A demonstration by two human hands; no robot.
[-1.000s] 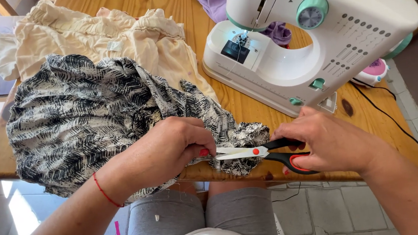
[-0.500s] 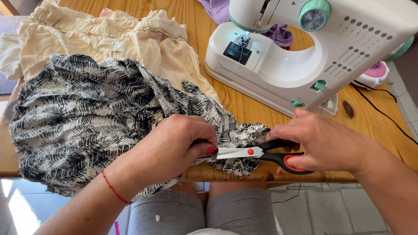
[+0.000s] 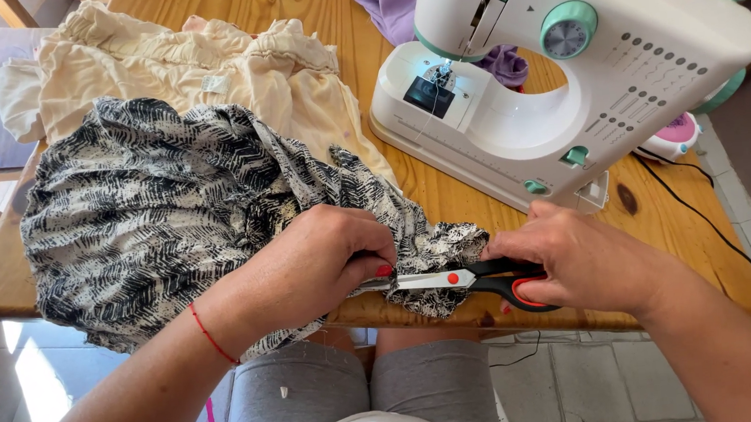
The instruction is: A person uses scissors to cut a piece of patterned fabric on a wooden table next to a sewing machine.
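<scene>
A black-and-white patterned fabric [image 3: 171, 218] lies bunched over the near left part of the wooden table [image 3: 664, 242], one end trailing toward the front edge. My left hand [image 3: 321, 260] pinches that end close to the table's edge. My right hand [image 3: 580, 257] grips black-and-red scissors [image 3: 470, 279], whose blades point left into the fabric beside my left fingers. The blade tips are hidden under the cloth and my left hand.
A white sewing machine [image 3: 561, 71] with mint knobs stands at the back right, with a black cord [image 3: 706, 212] running off the right side. Cream fabric [image 3: 195, 69] lies behind the patterned one, purple cloth [image 3: 390, 0] at the far edge. A small pink-and-white object [image 3: 673, 136] sits behind the machine.
The scissors and both hands stay at the fabric's end near the table's front edge. The hands have shifted only slightly, and the view has moved a little.
</scene>
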